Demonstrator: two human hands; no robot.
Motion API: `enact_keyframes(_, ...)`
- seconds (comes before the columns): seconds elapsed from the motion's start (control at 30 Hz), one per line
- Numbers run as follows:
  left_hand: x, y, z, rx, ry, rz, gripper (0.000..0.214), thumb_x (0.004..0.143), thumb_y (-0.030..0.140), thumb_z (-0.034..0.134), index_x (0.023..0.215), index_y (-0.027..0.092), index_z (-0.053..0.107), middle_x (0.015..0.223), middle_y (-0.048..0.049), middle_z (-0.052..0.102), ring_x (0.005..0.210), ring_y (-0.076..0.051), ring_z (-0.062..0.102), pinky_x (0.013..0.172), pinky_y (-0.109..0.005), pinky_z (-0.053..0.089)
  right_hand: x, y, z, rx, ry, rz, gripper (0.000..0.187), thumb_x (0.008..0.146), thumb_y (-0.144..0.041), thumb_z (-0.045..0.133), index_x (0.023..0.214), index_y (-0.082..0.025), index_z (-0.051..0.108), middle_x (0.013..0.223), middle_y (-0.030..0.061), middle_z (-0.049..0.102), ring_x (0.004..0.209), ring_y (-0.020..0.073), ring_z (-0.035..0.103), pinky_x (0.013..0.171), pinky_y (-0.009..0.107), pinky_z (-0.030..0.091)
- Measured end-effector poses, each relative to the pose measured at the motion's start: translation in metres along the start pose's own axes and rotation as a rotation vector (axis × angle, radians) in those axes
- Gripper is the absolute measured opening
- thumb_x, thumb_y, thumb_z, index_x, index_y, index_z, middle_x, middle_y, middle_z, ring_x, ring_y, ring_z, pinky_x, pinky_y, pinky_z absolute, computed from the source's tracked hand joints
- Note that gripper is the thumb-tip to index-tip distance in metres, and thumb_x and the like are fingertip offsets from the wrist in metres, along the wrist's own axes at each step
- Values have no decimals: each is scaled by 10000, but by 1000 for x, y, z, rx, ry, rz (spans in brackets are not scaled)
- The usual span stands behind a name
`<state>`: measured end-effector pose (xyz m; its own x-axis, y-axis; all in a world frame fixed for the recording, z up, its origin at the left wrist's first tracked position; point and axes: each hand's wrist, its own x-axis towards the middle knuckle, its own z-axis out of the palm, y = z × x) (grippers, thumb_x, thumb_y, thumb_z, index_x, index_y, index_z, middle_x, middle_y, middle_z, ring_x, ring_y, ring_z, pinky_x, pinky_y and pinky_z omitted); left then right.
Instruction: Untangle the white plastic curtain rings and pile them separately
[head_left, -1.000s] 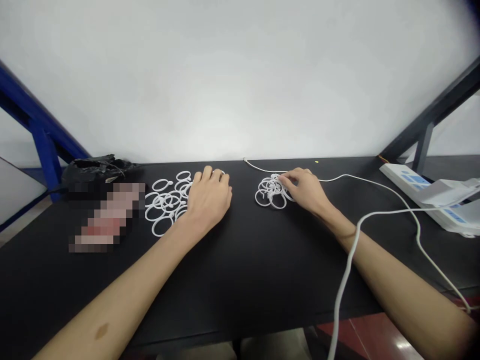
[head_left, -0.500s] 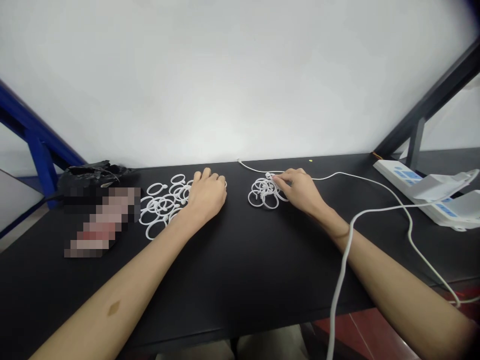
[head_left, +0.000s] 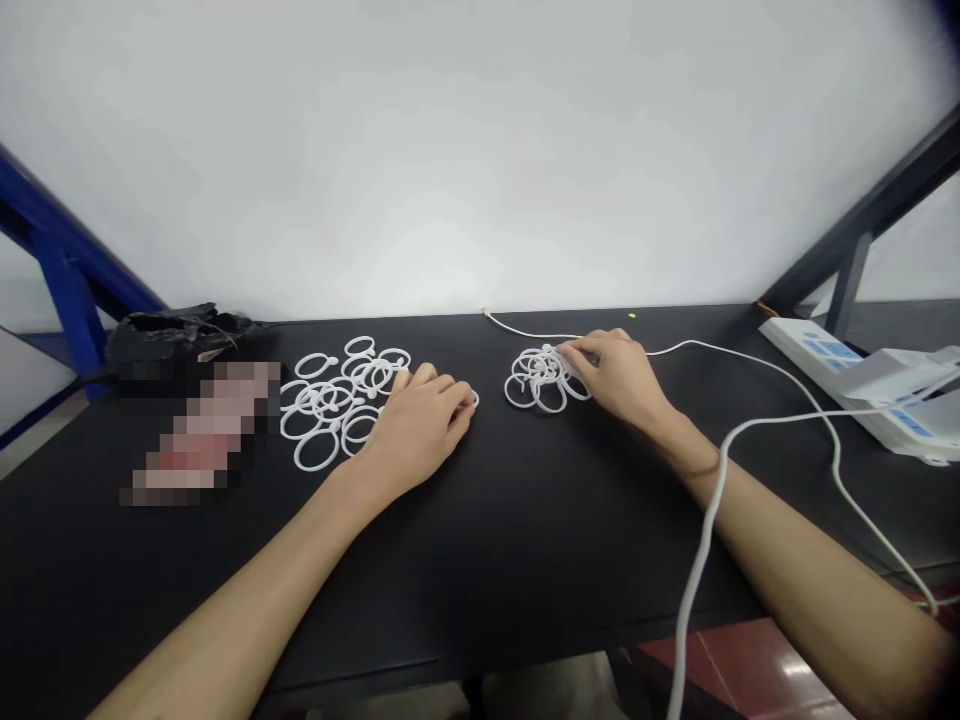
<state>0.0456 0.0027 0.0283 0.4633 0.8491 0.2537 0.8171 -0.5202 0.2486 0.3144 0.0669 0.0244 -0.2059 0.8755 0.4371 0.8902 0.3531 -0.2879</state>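
Observation:
My left hand [head_left: 420, 420] is closed, its fingers curled down at the right side of a loose spread of white plastic rings [head_left: 316, 450]. Part of one white ring [head_left: 475, 399] peeks out past its thumb and fingertips, which grip it; the rest of that ring is hidden. Each ring bears a small knob or eyelet. Farther right lies a tighter heap of similar rings [head_left: 550, 398]. At that heap's right edge my right hand [head_left: 621, 375] has thumb and forefinger pinched on a ring, mostly covered by the fingers.
A white cable [head_left: 720, 480] loops over my right forearm towards a white and blue device [head_left: 847, 385] at the right. Crumpled black plastic [head_left: 176, 335] and a pixelated item [head_left: 202, 430] lie left on the black table [head_left: 480, 560]. A pale wall [head_left: 465, 160] rises behind.
My left hand has moved right and nearer to me, away from the spread, with a ring at its fingertips. My right hand stays at the right heap. The view has shifted slightly.

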Motion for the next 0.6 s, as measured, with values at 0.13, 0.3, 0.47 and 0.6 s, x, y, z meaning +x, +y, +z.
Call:
enact_keyframes(0.13,0,5,-5,-152,48,-31,231,964,295,432,904,215,639,886,-29,670,865,-221,484,835,-404,361,-3,-10,-7,5,150,-42,276,937,-320,518,989,-170,744,919,94,711,864,248,562,892,420,426)
enact_keyframes(0.3,-2,19,-15,-435,81,-71,200,937,329,506,876,239,674,888,2,686,837,-192,515,808,-337,416,-23,-51,-18,297,18,-311,313,918,-338,567,1204,-235,643,1164,98,650,1050,253,584,924,414,462)
enact_keyframes(0.47,-12,25,-19,-645,39,-174,225,909,424,560,869,242,686,802,12,635,740,-159,517,704,-286,428,-40,-79,-14,575,-206,-380,153,913,-327,598,1002,-219,661,1006,79,663,849,187,615,755,326,504)
enact_keyframes(0.6,-24,21,-20,-915,-41,-245,311,928,506,513,1000,235,647,842,8,624,725,-138,507,687,-270,432,-43,-85,-14,836,-278,-143,163,881,-352,654,821,-203,634,837,36,659,770,161,596,705,294,478)
